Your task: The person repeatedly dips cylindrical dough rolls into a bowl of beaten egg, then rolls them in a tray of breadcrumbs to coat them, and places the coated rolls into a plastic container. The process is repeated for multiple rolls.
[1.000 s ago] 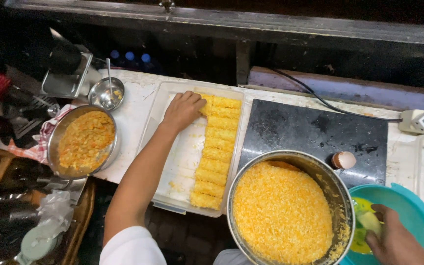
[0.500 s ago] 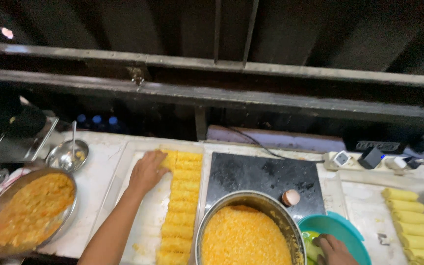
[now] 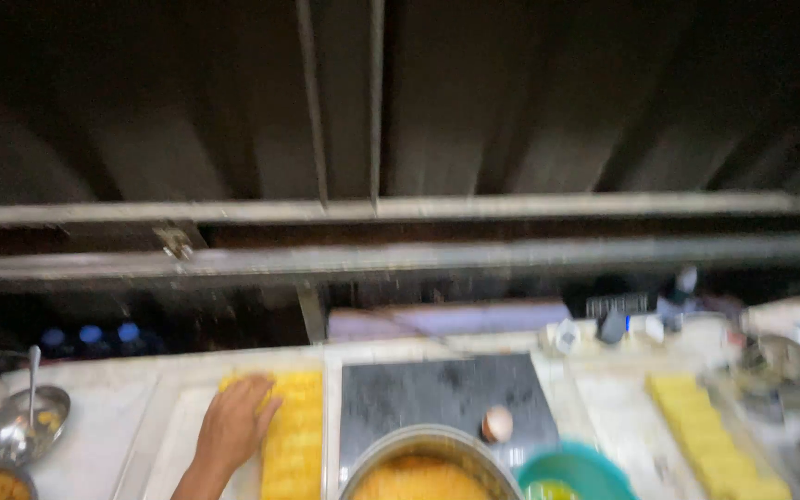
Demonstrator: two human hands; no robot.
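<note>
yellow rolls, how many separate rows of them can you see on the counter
2. One row of yellow rolls lies in the white tray under the left hand; a second row sits far right. The picture is blurred, and more may lie outside the frame.

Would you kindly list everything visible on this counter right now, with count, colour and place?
Row of yellow food pieces on white tray: one row, yellow, lower left centre.
Second row of yellow pieces: one, yellow, right.
Large round metal pot of orange-yellow mix: one, bottom centre.
Dark stone slab: one, black, centre.
Small egg-like object: one, pale brown, on the slab.
Teal plastic bowl: one, bottom, right of the pot.
Small metal bowl with spoon: one, silver, far left.
Left hand: one, resting on the left yellow row.
Right hand: not in view.
</note>
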